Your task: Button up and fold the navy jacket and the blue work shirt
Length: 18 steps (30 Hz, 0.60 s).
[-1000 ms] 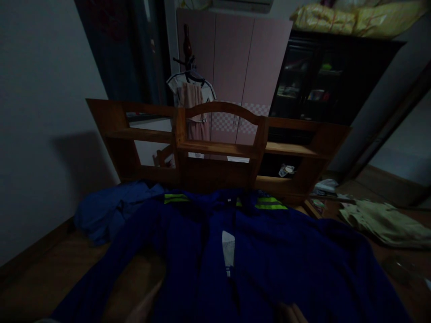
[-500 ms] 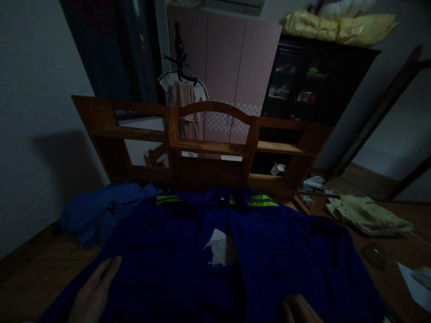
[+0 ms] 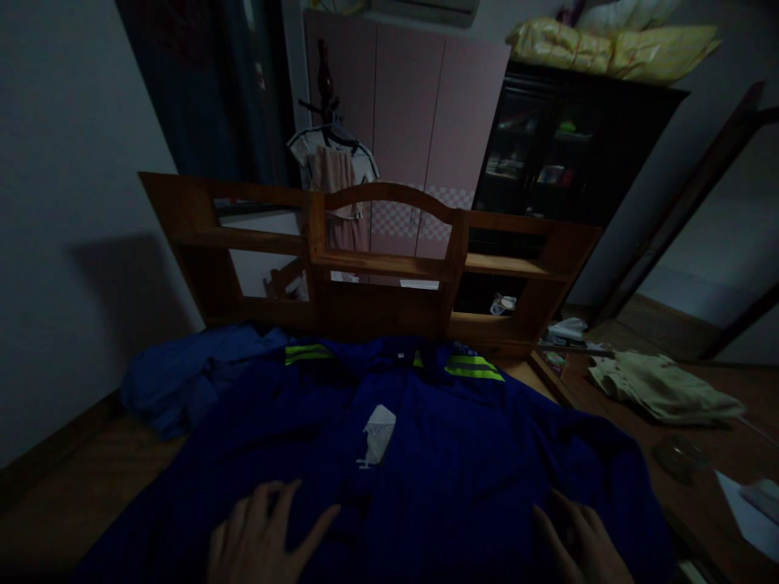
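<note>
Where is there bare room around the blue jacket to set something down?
Bare wood at lower left, between the wall, the lighter blue garment and the blue jacket. A narrower strip right of the jacket, before the khaki garment and white paper. The middle is crowded: the jacket covers it, left hand and right hand flat on top.

The left hand (image 3: 261, 539), below and left of the white label (image 3: 378, 430), is bare, with four fingers and a thumb in view. The right hand (image 3: 581, 543), below and right of the label, is bare too; dim light blurs its fingers.
</note>
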Motion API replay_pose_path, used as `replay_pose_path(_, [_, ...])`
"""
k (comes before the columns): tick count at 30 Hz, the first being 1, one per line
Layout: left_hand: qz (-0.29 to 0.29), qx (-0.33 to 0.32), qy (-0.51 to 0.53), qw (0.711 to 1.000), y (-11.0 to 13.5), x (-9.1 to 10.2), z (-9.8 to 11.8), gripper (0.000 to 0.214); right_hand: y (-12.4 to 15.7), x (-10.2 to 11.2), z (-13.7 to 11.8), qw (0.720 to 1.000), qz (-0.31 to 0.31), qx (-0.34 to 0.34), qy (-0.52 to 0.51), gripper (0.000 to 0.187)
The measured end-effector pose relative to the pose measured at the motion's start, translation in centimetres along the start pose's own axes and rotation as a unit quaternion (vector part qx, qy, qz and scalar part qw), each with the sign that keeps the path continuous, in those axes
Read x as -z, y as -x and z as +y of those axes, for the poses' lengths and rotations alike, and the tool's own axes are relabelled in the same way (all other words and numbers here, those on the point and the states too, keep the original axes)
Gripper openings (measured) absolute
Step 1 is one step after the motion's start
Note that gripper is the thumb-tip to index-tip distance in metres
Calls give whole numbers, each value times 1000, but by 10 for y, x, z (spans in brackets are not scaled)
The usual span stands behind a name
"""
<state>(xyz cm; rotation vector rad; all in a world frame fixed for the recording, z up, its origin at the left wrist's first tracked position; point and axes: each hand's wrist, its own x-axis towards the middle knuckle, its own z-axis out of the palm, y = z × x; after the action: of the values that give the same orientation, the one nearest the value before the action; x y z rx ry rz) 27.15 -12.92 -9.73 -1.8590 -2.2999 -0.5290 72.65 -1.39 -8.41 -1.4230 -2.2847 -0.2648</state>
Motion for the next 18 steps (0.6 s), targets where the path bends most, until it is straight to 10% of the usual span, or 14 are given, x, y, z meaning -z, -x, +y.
replay_pose_path(7, [-19,99,232,968,-6,-13,40,26,-4,-3,-6,997,15,56,50,40])
replay_pose_path(14, [-197,42,404,892,-15,15,95,26,-11,14,-27,997,75,-16,5,32])
replay_pose_path(18, [-155,35,388,908,-40,44,92,37,-6,9,-10,997,69,-39,-20,34])
